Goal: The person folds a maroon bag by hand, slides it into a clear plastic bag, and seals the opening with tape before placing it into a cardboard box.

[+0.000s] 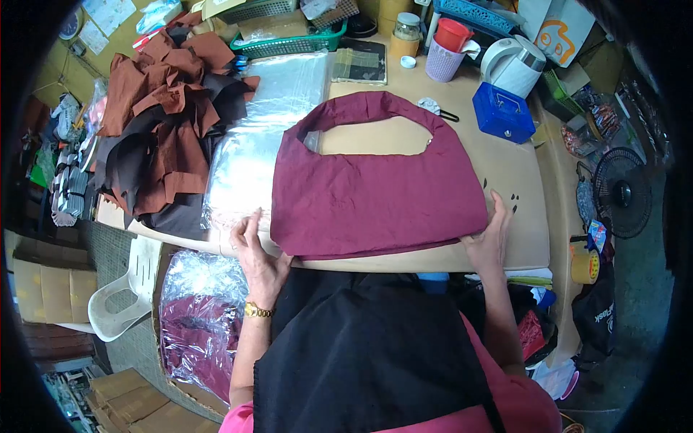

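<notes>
— Where is the maroon cloth shoulder bag?
— Flat on the table, with its strap loop away from the person and its long axis running left to right.
— And the hands?
— The left hand is at the bag's near left corner and the right hand at its near right corner. Each grip is flat, fingers extended, touching the cloth edge, and both are equally near.
— Around it?
— Clear plastic sleeves lie left of the bag, and a blue cash box sits beyond its right side.

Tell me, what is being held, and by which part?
The maroon cloth bag, flat on the table: left hand at its near-left corner, right hand at its near-right corner. Gripping or just pressing, I cannot tell.
</notes>
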Demonstrator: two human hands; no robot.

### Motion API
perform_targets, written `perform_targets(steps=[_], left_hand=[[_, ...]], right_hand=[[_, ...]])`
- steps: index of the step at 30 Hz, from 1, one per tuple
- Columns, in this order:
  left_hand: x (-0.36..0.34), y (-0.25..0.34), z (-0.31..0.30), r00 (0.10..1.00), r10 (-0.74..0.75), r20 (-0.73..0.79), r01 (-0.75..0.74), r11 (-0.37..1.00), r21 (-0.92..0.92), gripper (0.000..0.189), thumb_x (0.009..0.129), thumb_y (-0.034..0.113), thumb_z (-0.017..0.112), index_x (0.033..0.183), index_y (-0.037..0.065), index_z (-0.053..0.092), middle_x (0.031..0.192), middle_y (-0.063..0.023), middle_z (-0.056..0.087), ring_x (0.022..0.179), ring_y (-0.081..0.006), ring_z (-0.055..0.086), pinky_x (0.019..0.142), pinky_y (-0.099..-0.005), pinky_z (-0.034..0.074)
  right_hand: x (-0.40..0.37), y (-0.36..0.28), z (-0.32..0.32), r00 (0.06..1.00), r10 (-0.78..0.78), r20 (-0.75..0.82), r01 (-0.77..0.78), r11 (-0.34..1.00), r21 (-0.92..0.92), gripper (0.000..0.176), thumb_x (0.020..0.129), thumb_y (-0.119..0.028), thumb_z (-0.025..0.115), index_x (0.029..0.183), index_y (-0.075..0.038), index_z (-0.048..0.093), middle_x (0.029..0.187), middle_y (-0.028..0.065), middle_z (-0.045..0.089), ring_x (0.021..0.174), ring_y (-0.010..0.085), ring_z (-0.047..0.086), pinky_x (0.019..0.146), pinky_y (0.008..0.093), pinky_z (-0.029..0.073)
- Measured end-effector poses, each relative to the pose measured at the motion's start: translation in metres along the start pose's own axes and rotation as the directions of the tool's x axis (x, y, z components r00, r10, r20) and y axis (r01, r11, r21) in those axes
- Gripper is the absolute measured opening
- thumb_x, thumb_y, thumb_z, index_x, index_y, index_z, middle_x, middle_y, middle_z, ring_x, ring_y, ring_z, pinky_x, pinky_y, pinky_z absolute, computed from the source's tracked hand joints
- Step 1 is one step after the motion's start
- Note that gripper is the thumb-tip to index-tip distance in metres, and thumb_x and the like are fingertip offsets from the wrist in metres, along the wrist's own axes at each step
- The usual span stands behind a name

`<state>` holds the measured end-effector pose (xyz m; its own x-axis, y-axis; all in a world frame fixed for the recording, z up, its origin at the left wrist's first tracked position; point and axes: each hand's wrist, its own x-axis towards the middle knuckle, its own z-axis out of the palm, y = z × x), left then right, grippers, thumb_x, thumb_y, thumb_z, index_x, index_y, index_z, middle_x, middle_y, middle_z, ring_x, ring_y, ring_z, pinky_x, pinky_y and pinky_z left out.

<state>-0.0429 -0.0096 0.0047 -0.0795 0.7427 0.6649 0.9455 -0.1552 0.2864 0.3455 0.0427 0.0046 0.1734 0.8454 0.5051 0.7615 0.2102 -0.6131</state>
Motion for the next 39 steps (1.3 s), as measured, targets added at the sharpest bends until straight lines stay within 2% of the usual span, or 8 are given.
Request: perform_targets(steps=[1, 4, 8, 12, 13, 16, 23, 39], left_hand=[[0.009, 0.009, -0.007, 0.999, 0.033, -0.021, -0.036, 0.986, -0.166, 0.061, 0.067, 0.002, 0.077, 0.124, 0.008, 0.057, 0.093, -0.0074, 0.06, 0.093, -0.0283, 0.059, 0.083, -0.043, 0.046], [0.014, -0.011, 0.001, 0.918, 0.294, 0.267, -0.187, 0.914, -0.361, 0.04, 0.061, -0.002, 0.073, 0.098, 0.009, 0.062, 0.089, -0.0072, 0.057, 0.085, -0.0284, 0.057, 0.075, -0.0412, 0.046], [0.011, -0.022, 0.037, 0.851, 0.4, 0.34, -0.335, 0.913, -0.235, 0.023, 0.061, 0.0, 0.066, 0.077, 0.01, 0.055, 0.077, -0.0074, 0.048, 0.076, -0.029, 0.052, 0.07, -0.0391, 0.044], [0.029, -0.003, 0.005, 0.823, 0.054, 0.565, -0.074, 0.997, 0.012, 0.044, 0.068, -0.001, 0.065, 0.11, 0.008, 0.058, 0.108, -0.0132, 0.054, 0.098, -0.0334, 0.055, 0.083, -0.045, 0.045], [0.042, 0.009, -0.015, 0.776, 0.011, 0.631, 0.023, 0.999, -0.045, 0.064, 0.073, 0.002, 0.068, 0.133, 0.007, 0.049, 0.136, -0.0192, 0.046, 0.126, -0.0388, 0.047, 0.101, -0.0521, 0.039], [0.054, 0.072, -0.013, 0.855, 0.132, 0.502, -0.025, 0.977, -0.213, 0.07, 0.088, 0.011, 0.064, 0.151, 0.009, 0.035, 0.16, -0.0209, 0.024, 0.15, -0.042, 0.017, 0.119, -0.0599, 0.015], [0.045, 0.051, 0.093, 0.849, -0.012, 0.529, -0.06, 0.991, 0.119, 0.067, 0.098, 0.04, 0.052, 0.156, 0.015, 0.03, 0.163, -0.0129, 0.022, 0.151, -0.0385, 0.014, 0.117, -0.0662, 0.004], [0.027, 0.038, 0.056, 0.747, -0.145, 0.649, 0.045, 0.985, 0.168, 0.079, 0.091, 0.051, 0.06, 0.153, 0.01, 0.034, 0.162, -0.0124, 0.025, 0.149, -0.0417, 0.019, 0.116, -0.064, 0.02]], right_hand=[[0.009, -0.013, -0.009, 0.958, -0.286, -0.037, 0.256, 0.902, -0.347, 0.046, 0.074, 0.01, 0.06, 0.117, -0.005, 0.049, 0.094, 0.0085, 0.059, 0.097, 0.0278, 0.058, 0.082, 0.0389, 0.047], [0.023, 0.024, -0.014, 0.79, -0.56, 0.25, 0.581, 0.813, -0.014, 0.036, 0.064, 0.009, 0.062, 0.096, -0.006, 0.057, 0.092, 0.0106, 0.058, 0.089, 0.0315, 0.056, 0.078, 0.0414, 0.041], [0.03, 0.053, 0.003, 0.759, -0.476, 0.444, 0.531, 0.847, 0.0, 0.027, 0.057, 0.007, 0.06, 0.081, -0.007, 0.055, 0.096, 0.0094, 0.058, 0.089, 0.0319, 0.054, 0.078, 0.0425, 0.039], [0.048, -0.006, -0.03, 0.697, -0.184, 0.693, 0.335, 0.938, -0.088, 0.022, 0.071, 0.001, 0.066, 0.09, -0.007, 0.059, 0.102, 0.0102, 0.06, 0.103, 0.0302, 0.056, 0.091, 0.0427, 0.04], [0.052, -0.018, -0.037, 0.674, -0.134, 0.726, 0.239, 0.97, -0.042, 0.019, 0.077, -0.004, 0.069, 0.094, -0.007, 0.062, 0.108, 0.0107, 0.062, 0.111, 0.0297, 0.057, 0.1, 0.0427, 0.039], [0.046, -0.054, -0.004, 0.853, -0.204, 0.481, 0.24, 0.971, -0.016, 0.033, 0.087, -0.026, 0.072, 0.113, -0.009, 0.064, 0.131, 0.0137, 0.058, 0.133, 0.0296, 0.046, 0.117, 0.0498, 0.025], [0.045, -0.026, 0.093, 0.836, -0.204, 0.509, 0.414, 0.844, -0.341, 0.064, 0.093, -0.057, 0.053, 0.149, -0.025, 0.045, 0.16, 0.0152, 0.028, 0.149, 0.0402, 0.017, 0.112, 0.0744, 0.002], [0.021, -0.035, 0.07, 0.761, 0.007, 0.649, 0.301, 0.882, -0.362, 0.068, 0.093, -0.058, 0.054, 0.151, -0.024, 0.042, 0.161, 0.0174, 0.025, 0.149, 0.0408, 0.015, 0.115, 0.0695, 0.004]])
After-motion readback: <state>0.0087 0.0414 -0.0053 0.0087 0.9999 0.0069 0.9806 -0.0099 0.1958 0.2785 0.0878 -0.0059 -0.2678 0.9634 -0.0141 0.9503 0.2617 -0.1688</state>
